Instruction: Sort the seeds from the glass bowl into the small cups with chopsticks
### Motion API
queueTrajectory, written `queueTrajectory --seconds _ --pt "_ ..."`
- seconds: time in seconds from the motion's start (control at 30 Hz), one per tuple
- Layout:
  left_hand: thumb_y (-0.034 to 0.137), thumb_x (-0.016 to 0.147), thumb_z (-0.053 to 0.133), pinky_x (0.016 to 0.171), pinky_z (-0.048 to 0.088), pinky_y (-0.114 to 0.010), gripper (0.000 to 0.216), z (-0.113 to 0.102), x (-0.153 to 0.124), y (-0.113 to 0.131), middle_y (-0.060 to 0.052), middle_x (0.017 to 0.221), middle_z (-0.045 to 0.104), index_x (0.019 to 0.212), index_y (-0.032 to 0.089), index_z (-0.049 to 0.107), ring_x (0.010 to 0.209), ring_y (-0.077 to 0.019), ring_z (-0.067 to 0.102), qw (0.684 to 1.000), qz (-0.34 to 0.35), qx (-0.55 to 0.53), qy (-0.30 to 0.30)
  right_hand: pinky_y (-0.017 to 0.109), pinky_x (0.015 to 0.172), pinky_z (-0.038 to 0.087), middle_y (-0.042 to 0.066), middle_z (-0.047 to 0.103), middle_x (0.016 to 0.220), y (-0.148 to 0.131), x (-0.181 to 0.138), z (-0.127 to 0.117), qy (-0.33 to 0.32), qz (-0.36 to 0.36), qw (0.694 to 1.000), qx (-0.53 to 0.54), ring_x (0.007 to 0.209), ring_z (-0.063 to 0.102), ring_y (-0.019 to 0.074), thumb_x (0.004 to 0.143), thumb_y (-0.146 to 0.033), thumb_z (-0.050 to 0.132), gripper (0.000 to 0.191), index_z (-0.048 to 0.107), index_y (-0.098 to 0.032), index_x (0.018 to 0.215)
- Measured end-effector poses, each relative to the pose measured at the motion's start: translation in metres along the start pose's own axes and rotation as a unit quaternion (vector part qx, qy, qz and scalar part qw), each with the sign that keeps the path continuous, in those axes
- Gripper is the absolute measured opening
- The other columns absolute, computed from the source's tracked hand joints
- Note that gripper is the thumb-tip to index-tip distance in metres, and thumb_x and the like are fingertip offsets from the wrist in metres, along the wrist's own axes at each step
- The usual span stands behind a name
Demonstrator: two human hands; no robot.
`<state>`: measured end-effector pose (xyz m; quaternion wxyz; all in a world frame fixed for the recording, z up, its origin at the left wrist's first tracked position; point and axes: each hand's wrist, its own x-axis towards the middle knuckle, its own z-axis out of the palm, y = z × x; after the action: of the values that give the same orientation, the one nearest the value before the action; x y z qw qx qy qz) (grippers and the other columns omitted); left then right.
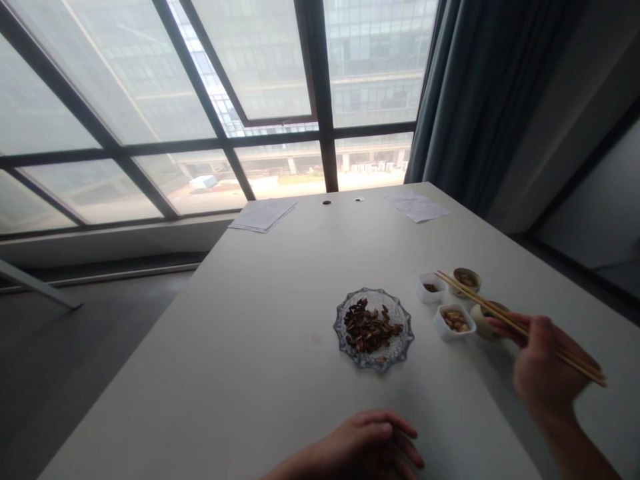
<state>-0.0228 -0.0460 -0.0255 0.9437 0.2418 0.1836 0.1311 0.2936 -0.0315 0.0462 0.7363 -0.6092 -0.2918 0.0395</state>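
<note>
My right hand (547,363) grips a pair of wooden chopsticks (477,300), held across the small containers at the right. Their tips are close together over the far white square dish (431,297), which has a few dark brown pieces in it; I cannot tell whether they pinch anything. A nearer white square dish (445,333) contains tan nuts or seeds. Beside these stand two small round bowls, a far one (475,289) and a near one (481,327) partly hidden by my hand. Dark brown elongated pieces (367,330) lie on a scalloped glass plate (409,332). My left hand (367,445) hovers nearest the plate, empty, fingers loosely apart.
The white table (240,347) reaches toward large windows. Paper sheets lie at its far left (265,215) and far right (419,207). Two round cable holes sit near the far edge. A dark curtain (460,107) hangs at the right.
</note>
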Motion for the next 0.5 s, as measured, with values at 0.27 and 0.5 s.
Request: queueTrajectory --seconds 0.27,0.5 --pt "0.045 0.09 0.076 0.077 0.051 -0.028 0.044 0.001 -0.001 0.0 -0.015 0.108 0.076 0.12 0.012 0.073 0.091 -0.0215 0.077 1.0 0.0 0.002 -0.002 0.036 0.06 0.064 0.01 0.078 0.07 -0.002 -0.026 0.005 -0.108 -0.015 0.994 0.005 0.058 0.077 0.0258 0.099 -0.051 0.066 0.041 0.079 -0.013 0.09" --pt "0.044 0.088 0.079 0.076 0.052 -0.028 0.046 0.003 0.0 0.001 -0.015 0.107 0.077 0.119 0.011 0.073 0.089 -0.0217 0.077 1.0 -0.001 -0.002 0.001 0.031 0.06 0.064 0.006 0.08 0.073 -0.002 -0.064 0.016 -0.259 0.0 0.965 0.032 0.061 0.077 0.0223 0.102 -0.05 0.063 0.035 0.08 -0.021 0.091"
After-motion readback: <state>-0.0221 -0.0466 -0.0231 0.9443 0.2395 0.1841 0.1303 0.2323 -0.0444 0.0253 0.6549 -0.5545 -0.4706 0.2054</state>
